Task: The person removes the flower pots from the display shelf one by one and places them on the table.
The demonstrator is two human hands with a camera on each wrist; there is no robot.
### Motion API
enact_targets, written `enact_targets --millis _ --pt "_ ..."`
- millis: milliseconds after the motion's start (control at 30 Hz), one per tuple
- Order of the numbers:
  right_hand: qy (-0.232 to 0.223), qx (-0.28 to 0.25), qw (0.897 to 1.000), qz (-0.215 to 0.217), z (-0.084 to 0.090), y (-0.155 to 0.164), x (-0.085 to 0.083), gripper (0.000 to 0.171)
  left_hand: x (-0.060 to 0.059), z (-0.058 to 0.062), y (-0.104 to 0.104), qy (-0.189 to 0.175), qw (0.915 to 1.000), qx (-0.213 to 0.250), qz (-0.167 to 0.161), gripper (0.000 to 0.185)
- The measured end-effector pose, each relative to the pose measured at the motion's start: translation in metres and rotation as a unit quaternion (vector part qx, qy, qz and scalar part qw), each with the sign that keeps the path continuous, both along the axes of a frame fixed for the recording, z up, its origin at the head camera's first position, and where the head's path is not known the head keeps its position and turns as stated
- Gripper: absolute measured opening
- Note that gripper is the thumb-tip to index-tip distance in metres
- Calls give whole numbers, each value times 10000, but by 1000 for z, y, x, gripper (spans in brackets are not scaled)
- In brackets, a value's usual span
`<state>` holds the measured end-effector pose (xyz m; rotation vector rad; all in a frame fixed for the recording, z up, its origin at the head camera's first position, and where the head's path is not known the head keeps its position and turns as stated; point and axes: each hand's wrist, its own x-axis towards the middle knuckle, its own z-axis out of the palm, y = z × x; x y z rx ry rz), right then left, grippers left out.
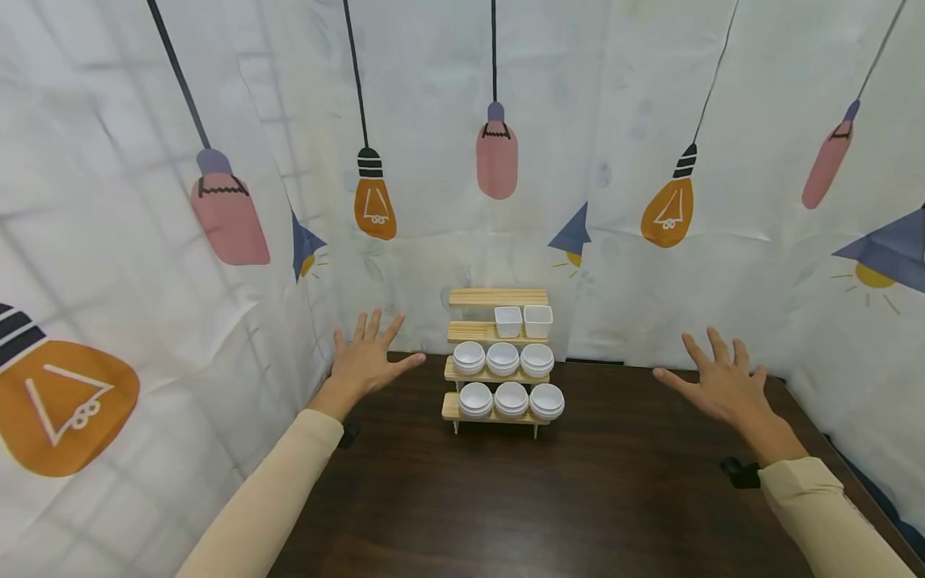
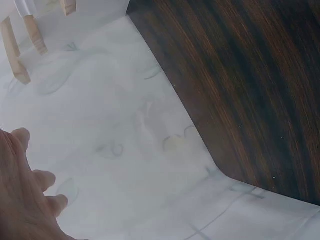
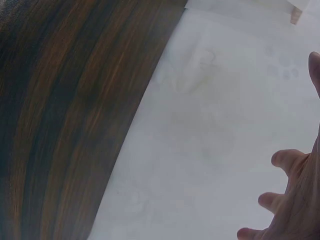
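In the head view my left hand (image 1: 361, 363) is raised to the left of a tiered wooden rack, fingers spread and holding nothing. My right hand (image 1: 726, 385) is held up well to the right of the rack, its fingers spread too. The rack's wooden shelves (image 1: 499, 298) rise in steps at the back of the table. Round white bowls (image 1: 511, 399) line the two lower tiers, several in all. Two squarish white cups (image 1: 538, 321) stand side by side higher up on the right. Both wrist views show fingers (image 2: 44, 179) apart from any object.
A dark wood-grain table (image 1: 578, 490) spreads below the hands. Pale fabric (image 1: 433, 80) printed with hanging lamps and bulbs encloses the back and both sides, close behind the rack. The table's far edge (image 3: 137, 107) meets this fabric.
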<state>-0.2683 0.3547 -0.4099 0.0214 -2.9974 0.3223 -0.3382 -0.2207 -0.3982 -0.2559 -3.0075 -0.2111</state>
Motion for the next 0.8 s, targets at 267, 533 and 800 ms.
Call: enact_targets --millis 267,533,800 --pt "48 77 10000 9 -2 -2 5 104 4 -4 -1 100 9999 -18 -47 103" --pt "99 94 9999 95 -3 -10 10 104 14 -4 2 14 10000 -56 -37 102" --pt "169 125 9996 167 -7 -18 13 102 19 -14 7 146 9998 -110 -63 100"
